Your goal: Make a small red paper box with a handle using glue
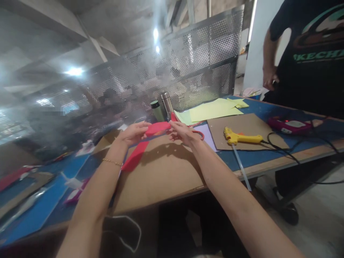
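A flat red piece [158,128] with a rounded edge, perhaps paper or felt, is held up between my two hands above the brown cardboard sheet [161,172]. My left hand [135,132] pinches its left end. At the other end, my right hand [180,132] grips it between thumb and fingers. A red strip [135,157] lies on the cardboard below my left hand. Red-handled scissors [200,134] show just behind my right hand, partly hidden by it.
A yellow hot glue gun [242,138] with a black cord rests on cardboard to the right. Beyond my hands stand a steel flask [167,102] and a green bottle [157,111], beside pale yellow paper [215,110]. A person in a dark shirt [317,64] stands at right.
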Motion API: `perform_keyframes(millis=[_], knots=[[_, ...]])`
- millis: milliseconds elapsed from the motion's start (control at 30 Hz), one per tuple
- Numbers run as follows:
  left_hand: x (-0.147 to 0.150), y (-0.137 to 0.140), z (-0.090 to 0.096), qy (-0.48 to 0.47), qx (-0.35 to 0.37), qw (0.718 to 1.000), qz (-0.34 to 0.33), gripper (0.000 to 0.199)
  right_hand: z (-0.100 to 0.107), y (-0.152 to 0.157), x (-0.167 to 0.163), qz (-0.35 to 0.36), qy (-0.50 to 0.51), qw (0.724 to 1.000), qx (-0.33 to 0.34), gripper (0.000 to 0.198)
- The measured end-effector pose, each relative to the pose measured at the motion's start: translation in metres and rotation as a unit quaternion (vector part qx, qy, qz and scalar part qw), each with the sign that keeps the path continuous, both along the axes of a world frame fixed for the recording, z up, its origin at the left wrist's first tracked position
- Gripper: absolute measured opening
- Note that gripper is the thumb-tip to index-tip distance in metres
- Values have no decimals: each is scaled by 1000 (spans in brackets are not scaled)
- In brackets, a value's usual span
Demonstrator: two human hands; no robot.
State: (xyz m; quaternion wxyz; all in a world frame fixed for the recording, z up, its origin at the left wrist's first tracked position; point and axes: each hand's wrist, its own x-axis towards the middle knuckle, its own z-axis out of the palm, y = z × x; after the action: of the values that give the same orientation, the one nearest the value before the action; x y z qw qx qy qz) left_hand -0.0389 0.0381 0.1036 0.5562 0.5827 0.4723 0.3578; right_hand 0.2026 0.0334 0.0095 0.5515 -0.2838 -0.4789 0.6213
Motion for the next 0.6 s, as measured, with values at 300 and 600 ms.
perform_keyframes(millis=[300, 600], knots=[[2, 8, -15, -39, 7, 996, 76, 25, -4, 10, -13, -124, -22, 990, 66, 20], [18, 1, -13, -21, 6, 998, 66, 17, -12, 16, -15, -97, 35, 994, 33, 26]])
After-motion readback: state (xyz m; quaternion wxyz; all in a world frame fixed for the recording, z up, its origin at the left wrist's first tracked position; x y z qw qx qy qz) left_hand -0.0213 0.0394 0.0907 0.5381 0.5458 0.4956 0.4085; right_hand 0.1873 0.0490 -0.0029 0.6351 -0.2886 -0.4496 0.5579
